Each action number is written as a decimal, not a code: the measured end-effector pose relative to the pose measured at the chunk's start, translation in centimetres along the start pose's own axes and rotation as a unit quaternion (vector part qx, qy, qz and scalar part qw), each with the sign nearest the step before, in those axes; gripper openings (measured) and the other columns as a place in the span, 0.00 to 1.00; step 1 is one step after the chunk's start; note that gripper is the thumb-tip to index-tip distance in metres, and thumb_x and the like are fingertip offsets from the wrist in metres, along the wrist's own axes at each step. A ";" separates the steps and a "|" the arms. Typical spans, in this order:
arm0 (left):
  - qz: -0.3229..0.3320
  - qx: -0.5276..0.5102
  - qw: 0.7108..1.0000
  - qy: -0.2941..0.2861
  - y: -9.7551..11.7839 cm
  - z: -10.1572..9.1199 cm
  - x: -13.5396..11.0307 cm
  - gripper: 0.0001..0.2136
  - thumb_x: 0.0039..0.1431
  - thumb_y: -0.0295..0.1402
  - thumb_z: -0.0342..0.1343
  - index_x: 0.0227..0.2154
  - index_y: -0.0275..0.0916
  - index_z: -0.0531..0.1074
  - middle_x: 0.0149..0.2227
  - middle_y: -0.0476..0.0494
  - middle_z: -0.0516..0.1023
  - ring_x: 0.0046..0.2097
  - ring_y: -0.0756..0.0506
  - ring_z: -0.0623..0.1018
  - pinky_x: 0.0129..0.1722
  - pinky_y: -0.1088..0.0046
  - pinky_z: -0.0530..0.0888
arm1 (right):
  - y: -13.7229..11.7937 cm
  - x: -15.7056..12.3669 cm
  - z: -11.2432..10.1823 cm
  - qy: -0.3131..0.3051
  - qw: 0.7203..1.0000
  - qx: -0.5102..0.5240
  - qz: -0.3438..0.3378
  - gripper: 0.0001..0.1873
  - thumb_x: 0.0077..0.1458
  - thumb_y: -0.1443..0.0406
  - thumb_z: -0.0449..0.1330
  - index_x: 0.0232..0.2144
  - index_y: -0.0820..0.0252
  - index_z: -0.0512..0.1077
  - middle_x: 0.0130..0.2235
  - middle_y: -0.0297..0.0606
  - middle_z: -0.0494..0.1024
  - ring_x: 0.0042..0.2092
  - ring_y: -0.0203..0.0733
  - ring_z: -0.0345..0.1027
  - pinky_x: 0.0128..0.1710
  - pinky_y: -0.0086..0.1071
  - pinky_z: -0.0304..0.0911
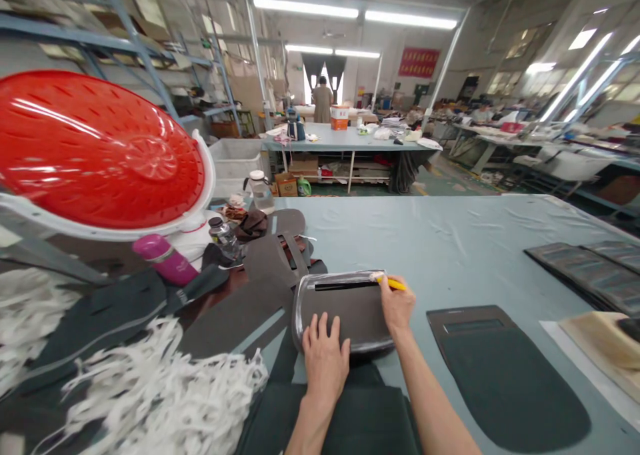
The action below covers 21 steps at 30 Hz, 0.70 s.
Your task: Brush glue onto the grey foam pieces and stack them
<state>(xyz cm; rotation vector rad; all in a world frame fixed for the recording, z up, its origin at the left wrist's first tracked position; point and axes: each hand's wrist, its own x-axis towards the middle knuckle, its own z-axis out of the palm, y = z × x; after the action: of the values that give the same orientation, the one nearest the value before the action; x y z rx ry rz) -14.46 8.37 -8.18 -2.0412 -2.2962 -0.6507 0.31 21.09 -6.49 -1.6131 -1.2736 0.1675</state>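
Observation:
My left hand lies flat on a dark grey rounded panel, pressing it to the table and holding nothing. The panel, possibly leather or synthetic sheet, has a silvery line along its border and a black slot strip near its far edge. My right hand grips a yellow marker, whose tip rests at the panel's far right corner. A similar dark panel lies apart to the right. More dark cut pieces overlap to the left of my hands.
The pale blue-grey table is covered in creased sheeting. Left of it are a red perforated basket, a magenta bottle and white shredded strips. Dark panels and a cream foam block lie right. A person stands far back.

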 end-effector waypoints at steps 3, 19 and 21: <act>0.003 0.002 1.000 -0.008 0.0 0.2 0.0 0.19 0.58 0.35 0.48 0.52 0.39 0.66 0.56 0.37 0.65 0.60 0.37 0.58 0.57 0.55 0.58 | -4.4 -4.3 3.0 -0.110 0.983 0.136 -0.059 0.14 0.55 0.57 0.53 0.31 0.59 0.73 0.31 0.38 0.77 0.31 0.38 0.69 0.35 0.29 0.62; -0.035 -0.037 0.998 -0.033 2.3 0.5 1.1 0.17 0.51 0.28 0.53 0.46 0.38 0.68 0.50 0.35 0.67 0.54 0.35 0.65 0.51 0.53 0.64 | 7.2 -0.3 -4.8 -0.038 0.999 -0.016 -0.010 0.21 0.58 0.56 0.47 0.44 0.61 0.72 0.35 0.44 0.77 0.32 0.42 0.69 0.34 0.32 0.60; -0.023 -0.132 0.989 -0.066 3.6 1.2 2.0 0.15 0.51 0.25 0.50 0.44 0.38 0.69 0.46 0.38 0.68 0.48 0.40 0.70 0.47 0.60 0.68 | 7.7 -1.1 -4.6 -0.074 0.996 -0.043 0.033 0.22 0.59 0.57 0.44 0.45 0.60 0.72 0.28 0.41 0.76 0.27 0.42 0.68 0.29 0.32 0.58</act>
<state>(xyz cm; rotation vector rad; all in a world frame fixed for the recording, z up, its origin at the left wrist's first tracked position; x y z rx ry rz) -10.99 10.94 -7.66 -2.2085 -2.4521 -0.8932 7.69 18.04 -10.75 -1.7440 -1.3549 0.2813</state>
